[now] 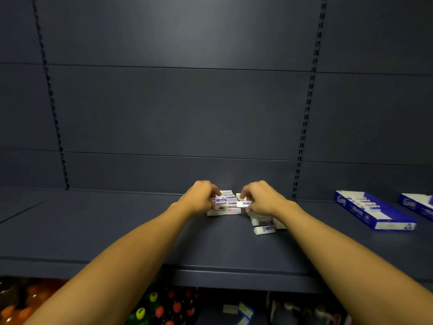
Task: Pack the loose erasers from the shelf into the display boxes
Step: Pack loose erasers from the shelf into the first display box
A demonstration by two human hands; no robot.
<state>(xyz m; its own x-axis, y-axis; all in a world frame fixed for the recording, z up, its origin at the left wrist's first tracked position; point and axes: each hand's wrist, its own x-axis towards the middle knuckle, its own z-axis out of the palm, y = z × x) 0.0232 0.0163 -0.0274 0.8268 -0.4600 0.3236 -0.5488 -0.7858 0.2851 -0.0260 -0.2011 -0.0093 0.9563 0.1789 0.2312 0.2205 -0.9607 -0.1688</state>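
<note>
Both hands work at the back of the shelf (pixel 140 231), over a box (pixel 225 211) that lies flat and already holds rows of erasers. The step in hand looks like filling this box: one more piece is going in, and the rows are being kept in order as it does.

The left hand (pixel 201 199) rests on the left part of the box, its fingers curled over an eraser (pixel 220 200) at the top of the rows; its grip appears to pinch that piece, though the fingertips are partly hidden. The right hand (pixel 260 200) pinches a second eraser (pixel 244 204) between thumb and fingers, held level just above the right edge of the box.

The loose erasers (pixel 264 225) still to be packed lie in a small heap just right of the box, under and in front of the right wrist. Well off to the right, a blue box (pixel 384 222) lies open with some erasers in it, and a further box (pixel 419 207) shows at the frame's edge.

The next move calls for setting the held eraser into a free slot, label up and in line with its neighbours, while the left hand steadies the row so it does not shift. Then the right hand would reach back to the heap. The task seems well under way but not done.
</note>
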